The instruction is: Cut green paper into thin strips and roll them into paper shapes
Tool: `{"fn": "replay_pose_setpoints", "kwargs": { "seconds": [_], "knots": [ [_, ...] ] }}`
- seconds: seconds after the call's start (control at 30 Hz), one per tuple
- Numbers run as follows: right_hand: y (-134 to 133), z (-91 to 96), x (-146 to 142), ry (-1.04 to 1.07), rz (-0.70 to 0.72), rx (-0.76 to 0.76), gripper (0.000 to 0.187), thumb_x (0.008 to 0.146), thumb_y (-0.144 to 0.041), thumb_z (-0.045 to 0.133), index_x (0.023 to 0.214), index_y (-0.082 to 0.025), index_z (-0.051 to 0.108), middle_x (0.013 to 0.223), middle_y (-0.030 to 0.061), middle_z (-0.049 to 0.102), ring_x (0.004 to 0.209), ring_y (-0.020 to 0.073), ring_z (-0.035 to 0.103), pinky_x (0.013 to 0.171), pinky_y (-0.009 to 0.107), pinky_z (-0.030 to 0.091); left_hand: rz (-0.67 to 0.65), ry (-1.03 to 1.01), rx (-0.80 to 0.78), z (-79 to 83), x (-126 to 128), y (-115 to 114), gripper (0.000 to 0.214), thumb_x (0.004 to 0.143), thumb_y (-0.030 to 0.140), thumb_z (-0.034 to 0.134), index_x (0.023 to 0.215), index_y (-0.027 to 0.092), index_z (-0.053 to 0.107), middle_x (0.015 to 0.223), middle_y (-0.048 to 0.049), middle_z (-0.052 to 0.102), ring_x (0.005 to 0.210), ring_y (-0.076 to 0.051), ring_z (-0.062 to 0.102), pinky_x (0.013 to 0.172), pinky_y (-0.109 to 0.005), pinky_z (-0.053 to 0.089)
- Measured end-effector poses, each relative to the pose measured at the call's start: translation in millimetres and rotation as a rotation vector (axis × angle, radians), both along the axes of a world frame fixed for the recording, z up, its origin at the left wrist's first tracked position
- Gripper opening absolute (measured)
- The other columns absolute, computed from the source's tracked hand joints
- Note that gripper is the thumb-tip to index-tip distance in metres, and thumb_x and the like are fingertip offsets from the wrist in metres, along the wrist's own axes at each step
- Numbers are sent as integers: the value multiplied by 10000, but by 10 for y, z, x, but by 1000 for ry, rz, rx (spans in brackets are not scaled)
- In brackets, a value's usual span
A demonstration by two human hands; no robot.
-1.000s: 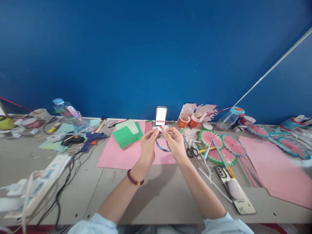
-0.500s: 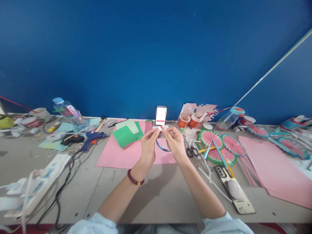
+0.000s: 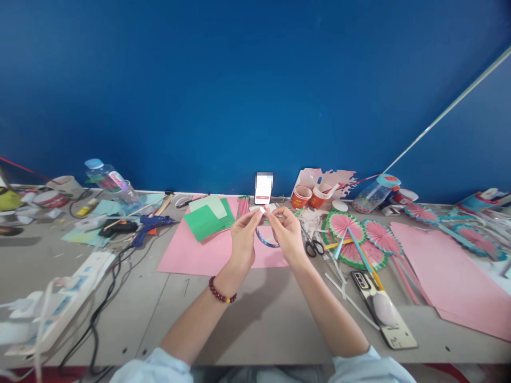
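Red paper cups (image 3: 301, 199), right one holding slender pieces (image 3: 334, 189) | left hand (image 3: 243, 233) and right hand (image 3: 289, 234) pinching white piece (image 3: 262, 210), blue band (image 3: 266, 243) curving between them, above pink sheet (image 3: 186, 258) | since earlier: blurred dark shape (image 3: 10, 231) appeared, left edge

Pale blue fabric sleeves (image 3: 157, 368), plus a dark red round-beaded bracelet (image 3: 216, 294) with one yellow bead (image 3: 228, 300), left wrist (image 3: 231, 275) btw.

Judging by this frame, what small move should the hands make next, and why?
Probably a gentle press on the small white piece: the left hand and right hand meet there in a pinch, with the curved blue band showing just below. Whether piece and band are joined is hidden.
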State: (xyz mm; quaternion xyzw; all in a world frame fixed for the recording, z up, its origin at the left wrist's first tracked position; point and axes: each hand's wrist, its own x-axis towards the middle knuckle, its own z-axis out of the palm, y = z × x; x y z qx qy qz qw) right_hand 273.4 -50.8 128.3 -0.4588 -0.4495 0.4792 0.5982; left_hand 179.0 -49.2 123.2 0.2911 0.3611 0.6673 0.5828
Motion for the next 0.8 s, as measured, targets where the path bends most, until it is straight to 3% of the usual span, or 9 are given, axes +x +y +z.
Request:
{"fn": "replay_pose_setpoints", "kwargs": {
  "seconds": [0.2, 0.57, 0.8],
  "knots": [
    [9, -41, 11, 20, 37, 14, 336, 734, -472, 696, 737, -205, 491, 415, -116, 384, 349, 29, 230, 352, 170, 146, -10, -19, 24, 12, 1, 8, 206, 656, 321, 773, 793, 170, 738, 873, -69, 734, 821, -169, 654, 787, -304, 475],
    [-1, -68, -5, 83, 129, 53, 307, 768, -448, 690, 750, -211, 496, 396, -120, 372, 340, 32, 206, 350, 177, 132, 28, -43, 23, -8, -40, 52, 193, 593, 253, 779, 759, 185, 709, 751, -12, 697, 681, -119, 616, 708, -278, 470],
    [-4, -59, 0, 84, 113, 29, 331, 747, -466, 705, 742, -214, 489, 393, -120, 375, 337, 29, 194, 345, 177, 127, 24, -28, 12, 15, -41, 46, 185, 594, 243, 783, 751, 185, 703, 752, -9, 689, 700, -120, 611, 714, -271, 461]
  ]
}}
